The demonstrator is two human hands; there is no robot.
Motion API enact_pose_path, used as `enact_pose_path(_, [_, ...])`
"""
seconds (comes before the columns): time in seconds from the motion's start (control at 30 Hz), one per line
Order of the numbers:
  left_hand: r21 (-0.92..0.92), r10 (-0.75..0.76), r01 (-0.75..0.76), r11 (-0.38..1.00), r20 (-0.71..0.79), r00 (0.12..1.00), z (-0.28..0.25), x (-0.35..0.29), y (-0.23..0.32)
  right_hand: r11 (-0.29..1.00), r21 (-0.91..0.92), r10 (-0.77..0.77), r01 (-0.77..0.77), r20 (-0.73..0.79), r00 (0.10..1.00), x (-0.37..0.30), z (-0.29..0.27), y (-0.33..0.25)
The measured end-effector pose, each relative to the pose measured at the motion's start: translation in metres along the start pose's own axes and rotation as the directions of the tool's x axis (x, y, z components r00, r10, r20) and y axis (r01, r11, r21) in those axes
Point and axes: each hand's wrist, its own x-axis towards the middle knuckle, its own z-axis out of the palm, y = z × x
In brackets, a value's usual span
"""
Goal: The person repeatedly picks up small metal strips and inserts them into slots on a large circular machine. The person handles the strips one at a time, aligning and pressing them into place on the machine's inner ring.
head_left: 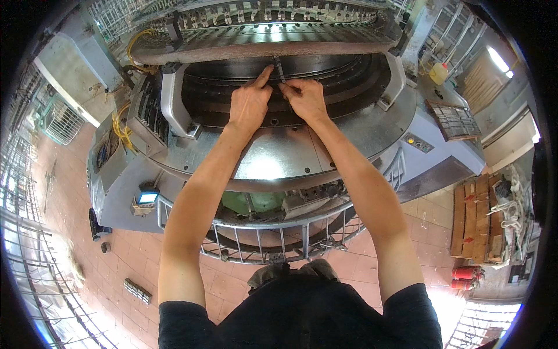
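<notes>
Both arms reach forward into the round opening of a large circular knitting machine (264,139). My right hand (306,99) pinches a thin, dark metal strip (278,67) between thumb and fingers. The strip stands nearly upright, its top end close under the machine's upper ring (261,51). Just left of it, my left hand (249,106) has its index finger stretched out toward the strip and the dark inner wall. Its other fingers are partly curled and nothing shows in them. Whether that fingertip touches the strip or the wall, I cannot tell.
Silver brackets (175,103) flank the opening. A curved metal guard rail (279,235) runs between my body and the machine. A small lit screen (147,198) is at left, a button panel (416,143) at right. Red cylinders (465,278) and a wooden pallet (474,218) stand far right.
</notes>
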Motion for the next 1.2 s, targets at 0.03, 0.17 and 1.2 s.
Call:
enact_pose_path(0.03, [-0.004,0.002,-0.002,1.000,-0.003,1.000,-0.0001,0.0002,-0.0005,1.000,-0.002,-0.001,0.001,-0.003,1.000,0.0004,0.0006,0.0001])
enact_pose_path(0.17, [-0.026,0.016,-0.017,1.000,-0.028,0.999,0.0000,0.0005,-0.0017,0.998,0.004,0.057,-0.057,0.022,0.998,0.0010,0.0005,-0.0013])
enact_pose_path(1.2, [-0.010,0.004,-0.004,1.000,0.010,1.000,-0.0009,0.0025,0.0027,0.999,-0.036,0.006,-0.007,-0.015,1.000,-0.0003,-0.0013,-0.0024])
